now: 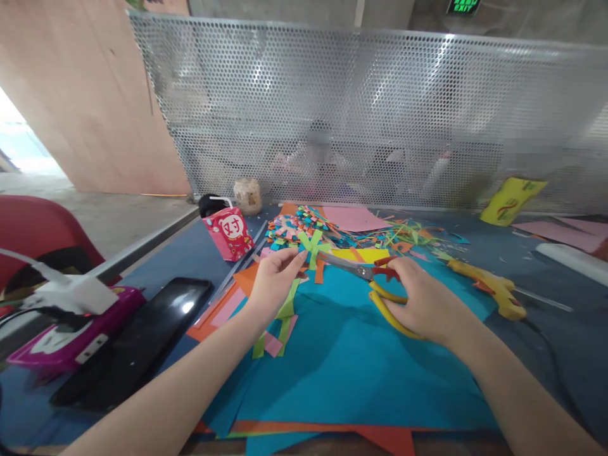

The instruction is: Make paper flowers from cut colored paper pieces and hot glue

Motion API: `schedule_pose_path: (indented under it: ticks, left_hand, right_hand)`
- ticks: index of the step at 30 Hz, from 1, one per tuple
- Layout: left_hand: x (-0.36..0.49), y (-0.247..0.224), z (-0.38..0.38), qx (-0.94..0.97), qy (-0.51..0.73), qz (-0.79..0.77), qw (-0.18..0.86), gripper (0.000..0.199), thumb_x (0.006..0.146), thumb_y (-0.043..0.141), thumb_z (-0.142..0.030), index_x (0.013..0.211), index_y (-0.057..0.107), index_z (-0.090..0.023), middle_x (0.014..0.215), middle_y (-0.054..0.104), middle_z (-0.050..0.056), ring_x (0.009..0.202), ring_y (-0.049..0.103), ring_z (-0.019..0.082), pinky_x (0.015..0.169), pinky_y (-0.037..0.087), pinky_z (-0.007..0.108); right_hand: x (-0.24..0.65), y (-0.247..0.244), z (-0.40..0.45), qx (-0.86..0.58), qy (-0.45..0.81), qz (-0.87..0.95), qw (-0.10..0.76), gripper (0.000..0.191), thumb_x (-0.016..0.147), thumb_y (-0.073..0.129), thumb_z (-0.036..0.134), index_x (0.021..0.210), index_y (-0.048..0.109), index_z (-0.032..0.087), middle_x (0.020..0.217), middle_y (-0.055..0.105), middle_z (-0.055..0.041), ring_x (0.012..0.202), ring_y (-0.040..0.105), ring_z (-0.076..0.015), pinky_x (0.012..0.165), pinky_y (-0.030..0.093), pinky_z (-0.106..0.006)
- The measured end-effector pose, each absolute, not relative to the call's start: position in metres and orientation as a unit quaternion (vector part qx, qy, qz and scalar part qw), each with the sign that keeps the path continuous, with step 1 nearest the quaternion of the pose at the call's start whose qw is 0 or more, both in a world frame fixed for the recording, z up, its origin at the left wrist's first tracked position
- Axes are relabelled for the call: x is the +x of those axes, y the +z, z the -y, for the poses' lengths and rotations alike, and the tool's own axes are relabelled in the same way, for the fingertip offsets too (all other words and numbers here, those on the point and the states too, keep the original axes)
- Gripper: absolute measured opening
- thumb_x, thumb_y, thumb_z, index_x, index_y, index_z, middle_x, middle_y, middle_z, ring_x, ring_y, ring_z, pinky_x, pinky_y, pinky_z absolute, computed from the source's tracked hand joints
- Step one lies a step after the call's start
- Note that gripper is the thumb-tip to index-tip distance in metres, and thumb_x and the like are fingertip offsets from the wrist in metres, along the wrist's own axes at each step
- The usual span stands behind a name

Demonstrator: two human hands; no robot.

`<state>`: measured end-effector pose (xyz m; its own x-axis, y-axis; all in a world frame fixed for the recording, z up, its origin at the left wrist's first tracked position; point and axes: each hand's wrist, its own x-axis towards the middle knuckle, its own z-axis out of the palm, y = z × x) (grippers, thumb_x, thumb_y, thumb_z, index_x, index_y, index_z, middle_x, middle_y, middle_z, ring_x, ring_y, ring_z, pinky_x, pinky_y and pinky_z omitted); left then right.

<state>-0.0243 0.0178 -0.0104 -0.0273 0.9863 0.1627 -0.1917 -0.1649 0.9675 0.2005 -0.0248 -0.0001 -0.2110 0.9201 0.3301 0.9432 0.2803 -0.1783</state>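
Here, mid-frame, green paper strips point(314, 242) sit in the left hand point(274, 282), its fingertips pinched together; the right hand point(425, 301) curls round the scissors point(363, 271). Small cut bits point(304, 220) already lie heaped upper-centre; longer strips point(287, 310), lower-left of centre, seem not yet snipped.

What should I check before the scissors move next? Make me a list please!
1. Light-green paper strips at the left hand's fingertips: ok.
2. Metal scissors with red-and-yellow handles held in the right hand: ok.
3. Left fingertips well away from the blades: not ok, they look close.
4. Yellow plastic glue gun apart from both hands: ok.
5. Glue gun cool: cannot tell.
6. Boxy pink drink carton with white straw away from the blades: ok.
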Motion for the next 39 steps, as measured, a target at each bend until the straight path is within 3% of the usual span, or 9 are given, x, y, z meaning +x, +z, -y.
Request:
schedule_pose_path:
  ticks: [21,39]
  left_hand:
    - [-0.0238,-0.0128,-0.0178,0.496,0.580,-0.392,0.514,0.019,0.063,0.068,-0.032,0.065,0.064,-0.014,0.057,0.056,-0.002,0.055,0.054,0.010,0.053,0.048,0.021]
    - [-0.0222,-0.0111,-0.0170,0.467,0.592,-0.380,0.536,0.021,0.058,0.071,-0.033,0.062,0.063,-0.013,0.056,0.055,-0.001,0.053,0.052,0.010,0.052,0.048,0.022]
  right_hand:
    - [0.1976,0.0004,0.0269,-0.578,-0.065,0.788,0.202,0.032,0.072,0.053,0.038,0.095,0.045,0.017,0.098,0.055,-0.0098,0.085,0.057,-0.0248,0.067,0.046,-0.035]
    - [0.1974,0.0017,0.0281,-0.568,-0.097,0.793,0.197,0.026,0.075,0.049,0.040,0.092,0.049,0.020,0.094,0.056,-0.0083,0.078,0.058,-0.0220,0.056,0.045,-0.029]
